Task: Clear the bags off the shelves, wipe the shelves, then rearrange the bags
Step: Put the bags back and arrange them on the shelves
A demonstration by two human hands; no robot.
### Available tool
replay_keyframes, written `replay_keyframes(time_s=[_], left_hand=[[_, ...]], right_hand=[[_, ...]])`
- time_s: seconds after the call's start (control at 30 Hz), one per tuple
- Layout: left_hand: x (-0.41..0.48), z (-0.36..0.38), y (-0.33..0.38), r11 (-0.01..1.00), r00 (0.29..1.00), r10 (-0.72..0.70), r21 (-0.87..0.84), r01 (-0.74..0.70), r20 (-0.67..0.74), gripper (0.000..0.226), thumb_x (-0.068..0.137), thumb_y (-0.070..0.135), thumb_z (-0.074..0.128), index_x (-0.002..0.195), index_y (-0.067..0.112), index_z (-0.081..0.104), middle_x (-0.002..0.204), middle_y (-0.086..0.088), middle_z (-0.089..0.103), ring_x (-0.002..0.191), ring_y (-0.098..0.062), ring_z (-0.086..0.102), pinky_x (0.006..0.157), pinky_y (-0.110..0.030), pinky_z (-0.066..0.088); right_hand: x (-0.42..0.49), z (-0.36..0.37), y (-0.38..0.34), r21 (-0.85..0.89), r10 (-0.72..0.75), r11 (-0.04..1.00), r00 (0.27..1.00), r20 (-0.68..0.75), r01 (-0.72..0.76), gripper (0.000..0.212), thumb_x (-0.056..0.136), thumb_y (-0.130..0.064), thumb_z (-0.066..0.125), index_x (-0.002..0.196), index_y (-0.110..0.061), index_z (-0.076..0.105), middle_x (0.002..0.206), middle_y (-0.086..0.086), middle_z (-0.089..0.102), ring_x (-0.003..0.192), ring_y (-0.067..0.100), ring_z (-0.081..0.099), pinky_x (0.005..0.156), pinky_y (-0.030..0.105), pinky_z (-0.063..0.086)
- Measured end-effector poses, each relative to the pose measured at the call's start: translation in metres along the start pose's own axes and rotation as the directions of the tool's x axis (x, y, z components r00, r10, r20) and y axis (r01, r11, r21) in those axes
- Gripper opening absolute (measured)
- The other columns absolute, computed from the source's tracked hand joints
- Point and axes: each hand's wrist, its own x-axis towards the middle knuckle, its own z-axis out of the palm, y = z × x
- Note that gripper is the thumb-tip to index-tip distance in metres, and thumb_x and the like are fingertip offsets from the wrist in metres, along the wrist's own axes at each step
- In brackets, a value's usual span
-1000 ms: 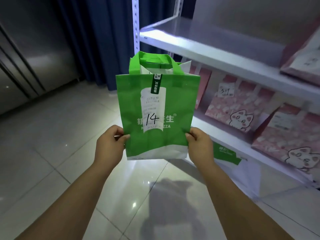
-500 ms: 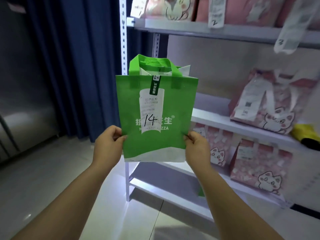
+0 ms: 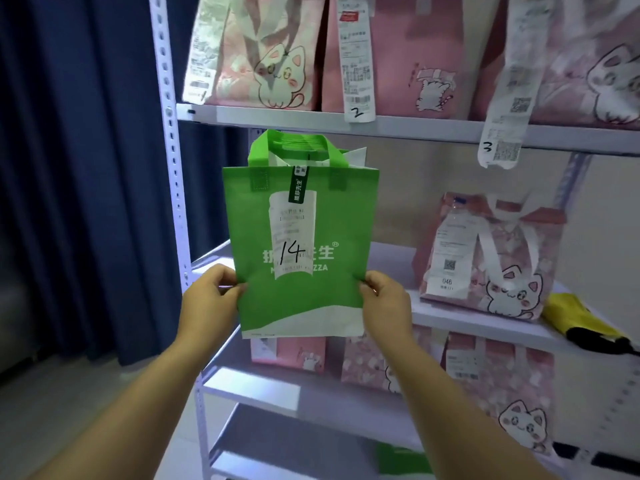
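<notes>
- Two hands, lower centre: left hand (image 3: 211, 301), right hand (image 3: 388, 306).
- Two green bags: green bag (image 3: 301, 237) mid-frame, second green bag (image 3: 401, 459) at bottom.
- Seven pink bags (image 3: 491, 265): three top, one mid-right, three lower.
- One yellow item (image 3: 571, 317), right edge.

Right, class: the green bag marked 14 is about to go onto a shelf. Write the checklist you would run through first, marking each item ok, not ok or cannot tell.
1. Grip: the left hand and right hand each pinch a lower side edge of the green bag: ok.
2. Bag upright, label 14 facing the person: ok.
3. Room on the middle shelf, left of the pink cat bag: a bare stretch shows: ok.
4. That shelf already wiped: cannot tell.
5. Yellow and black item at the shelf's right end, apart from that spot: ok.
</notes>
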Motion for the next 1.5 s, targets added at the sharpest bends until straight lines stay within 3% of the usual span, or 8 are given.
replay_keyframes(time_s=[0.17, 0.53, 0.73, 0.9, 1.0, 1.13, 1.3, 1.5], left_hand=[[0.034, 0.037, -0.013, 0.999, 0.999, 0.029, 0.043, -0.029, 0.019, 0.018, 0.083, 0.008, 0.064, 0.07, 0.019, 0.058, 0.075, 0.005, 0.067, 0.074, -0.019, 0.066, 0.069, -0.036, 0.055], [0.107, 0.081, -0.053, 1.0, 0.992, 0.029, 0.008, -0.031, 0.119, 0.009, 0.084, 0.013, 0.064, 0.083, 0.021, 0.062, 0.088, -0.001, 0.068, 0.084, -0.022, 0.066, 0.077, -0.048, 0.055], [0.156, 0.081, -0.071, 0.997, 0.989, 0.075, -0.004, -0.075, 0.131, 0.018, 0.086, 0.013, 0.063, 0.097, 0.026, 0.059, 0.09, 0.007, 0.068, 0.086, -0.014, 0.065, 0.078, -0.042, 0.056], [0.2, 0.071, -0.085, 0.994, 0.99, 0.107, 0.027, -0.11, 0.096, 0.024, 0.084, 0.014, 0.064, 0.097, 0.03, 0.051, 0.087, 0.016, 0.063, 0.085, -0.007, 0.062, 0.066, -0.017, 0.042], [0.222, 0.063, -0.095, 0.994, 0.991, 0.096, 0.041, -0.1, 0.092, 0.022, 0.084, 0.014, 0.063, 0.097, 0.029, 0.052, 0.087, 0.017, 0.062, 0.086, -0.004, 0.059, 0.064, -0.009, 0.036], [0.238, 0.055, -0.106, 0.991, 0.987, 0.12, 0.04, -0.124, 0.106, 0.026, 0.085, 0.011, 0.062, 0.107, 0.023, 0.053, 0.091, 0.015, 0.061, 0.082, 0.005, 0.056, 0.062, 0.0, 0.036], [0.25, 0.048, -0.112, 0.99, 0.983, 0.133, 0.03, -0.138, 0.124, 0.033, 0.085, 0.01, 0.062, 0.115, 0.022, 0.054, 0.091, 0.018, 0.06, 0.08, 0.011, 0.055, 0.067, -0.002, 0.037], [0.253, 0.046, -0.117, 0.986, 0.978, 0.158, 0.04, -0.165, 0.14, 0.036, 0.084, 0.016, 0.064, 0.118, 0.023, 0.054, 0.106, 0.011, 0.061, 0.095, -0.008, 0.059, 0.083, -0.02, 0.043]], right_hand=[[0.035, 0.003, 0.021, 0.001, 0.048, 0.999, 0.999, 0.014, -0.048, 0.021, 0.094, -0.013, 0.05, 0.099, -0.022, 0.068, 0.081, -0.004, 0.068, 0.066, 0.013, 0.055, 0.059, 0.028, 0.047], [0.084, 0.028, 0.052, -0.062, 0.094, 0.993, 0.994, -0.054, -0.098, 0.02, 0.095, -0.016, 0.049, 0.096, -0.028, 0.066, 0.082, -0.009, 0.067, 0.077, 0.017, 0.062, 0.065, 0.027, 0.05], [0.113, 0.064, 0.049, -0.097, 0.077, 0.992, 0.995, -0.061, -0.083, 0.022, 0.096, -0.014, 0.048, 0.112, -0.016, 0.063, 0.09, -0.01, 0.064, 0.08, 0.01, 0.06, 0.062, 0.013, 0.042], [0.135, 0.105, 0.043, -0.106, 0.061, 0.992, 0.997, -0.052, -0.066, 0.023, 0.094, -0.012, 0.052, 0.114, -0.016, 0.062, 0.095, -0.008, 0.063, 0.08, 0.003, 0.057, 0.062, 0.005, 0.04], [0.146, 0.13, 0.041, -0.085, 0.079, 0.993, 0.996, -0.036, -0.082, 0.022, 0.092, -0.012, 0.054, 0.111, -0.019, 0.062, 0.093, -0.013, 0.063, 0.085, 0.004, 0.059, 0.071, 0.013, 0.046], [0.155, 0.157, 0.041, -0.044, 0.059, 0.997, 0.998, -0.012, -0.059, 0.022, 0.09, -0.013, 0.057, 0.105, -0.027, 0.061, 0.091, -0.021, 0.063, 0.086, -0.003, 0.059, 0.064, 0.004, 0.04], [0.158, 0.178, 0.038, 0.005, 0.037, 0.999, 0.999, 0.016, -0.037, 0.029, 0.088, -0.012, 0.059, 0.098, -0.039, 0.057, 0.091, -0.025, 0.064, 0.085, -0.01, 0.06, 0.067, 0.003, 0.043], [0.157, 0.181, 0.041, 0.025, 0.021, 0.999, 1.0, -0.003, -0.021, 0.028, 0.089, -0.011, 0.059, 0.103, -0.035, 0.057, 0.093, -0.028, 0.061, 0.085, -0.014, 0.058, 0.071, 0.003, 0.042]])
